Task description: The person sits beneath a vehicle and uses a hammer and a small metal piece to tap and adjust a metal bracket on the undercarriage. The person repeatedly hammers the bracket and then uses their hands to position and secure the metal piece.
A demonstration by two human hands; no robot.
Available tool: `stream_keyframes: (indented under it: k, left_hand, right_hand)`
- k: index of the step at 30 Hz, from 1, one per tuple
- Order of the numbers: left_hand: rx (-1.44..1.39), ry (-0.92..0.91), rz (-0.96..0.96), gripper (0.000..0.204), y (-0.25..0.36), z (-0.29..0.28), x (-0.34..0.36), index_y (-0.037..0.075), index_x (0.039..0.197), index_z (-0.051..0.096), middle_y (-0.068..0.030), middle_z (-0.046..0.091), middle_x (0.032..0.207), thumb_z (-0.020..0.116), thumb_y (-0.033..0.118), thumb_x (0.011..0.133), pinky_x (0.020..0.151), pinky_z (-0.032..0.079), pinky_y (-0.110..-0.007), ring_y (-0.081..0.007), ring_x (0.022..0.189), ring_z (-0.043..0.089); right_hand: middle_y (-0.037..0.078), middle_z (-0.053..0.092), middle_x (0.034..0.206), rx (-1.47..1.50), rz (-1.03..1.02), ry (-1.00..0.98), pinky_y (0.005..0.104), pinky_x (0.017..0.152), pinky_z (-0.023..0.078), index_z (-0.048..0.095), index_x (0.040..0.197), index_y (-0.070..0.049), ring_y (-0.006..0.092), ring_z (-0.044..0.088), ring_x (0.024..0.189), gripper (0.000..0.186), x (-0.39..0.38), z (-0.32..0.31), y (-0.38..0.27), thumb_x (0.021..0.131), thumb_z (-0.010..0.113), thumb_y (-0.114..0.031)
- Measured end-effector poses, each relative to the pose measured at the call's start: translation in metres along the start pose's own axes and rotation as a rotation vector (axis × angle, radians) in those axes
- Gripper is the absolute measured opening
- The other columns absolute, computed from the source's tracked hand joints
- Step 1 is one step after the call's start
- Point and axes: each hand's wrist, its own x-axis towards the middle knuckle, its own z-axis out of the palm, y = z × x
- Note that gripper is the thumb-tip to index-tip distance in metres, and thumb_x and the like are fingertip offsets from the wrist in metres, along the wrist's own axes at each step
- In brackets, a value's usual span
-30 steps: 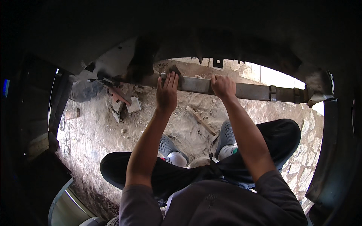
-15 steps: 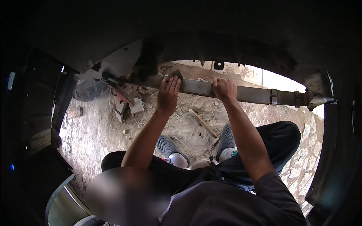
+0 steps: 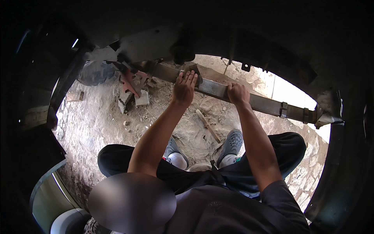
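A long metal bar runs across in front of me, with a brighter bare patch between my hands. My left hand lies over the bar with its fingers stretched out. Those fingers press a small dark brown sheet, which looks like sandpaper, onto the metal. The thumb and the underside of the sheet are hidden. Further right, my right hand is closed round the bar, its fingertips out of sight behind it.
Dark vehicle-like body panels arch overhead and down both sides. Below lie a wooden stick, a reddish metal stand, a broken block and loose rubble on rough ground. At the right, metal clips wrap the bar.
My view has shifted and turned slightly, so the bar now slopes more down to the right. Both hands keep about the same places on it.
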Motion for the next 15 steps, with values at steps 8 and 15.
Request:
stream_keyframes:
  k: [8, 15]
  left_hand:
    - [0.046, -0.155, 0.021, 0.066, 0.007, -0.016, -0.022, 0.009, 0.162, 0.039, -0.0093, 0.038, 0.170, 0.054, 0.015, 0.098, 0.132, 0.017, -0.046, -0.0222, 0.157, 0.035]
    - [0.140, -0.094, -0.029, 0.056, 0.019, -0.008, 0.007, 0.006, 0.157, 0.047, -0.0137, 0.048, 0.163, 0.050, 0.012, 0.101, 0.131, 0.022, -0.043, -0.0252, 0.149, 0.047]
  right_hand:
    - [0.022, 0.077, 0.104, 0.006, -0.001, 0.040, 0.0516, 0.096, 0.055, 0.081, 0.101, -0.008, 0.0421, 0.072, 0.103, 0.052, -0.006, -0.006, 0.002, 0.106, 0.046, -0.046]
    - [0.025, 0.076, 0.102, -0.007, -0.038, 0.044, 0.0524, 0.094, 0.056, 0.081, 0.098, -0.004, 0.0437, 0.073, 0.101, 0.055, 0.007, 0.000, 0.011, 0.105, 0.047, -0.047]
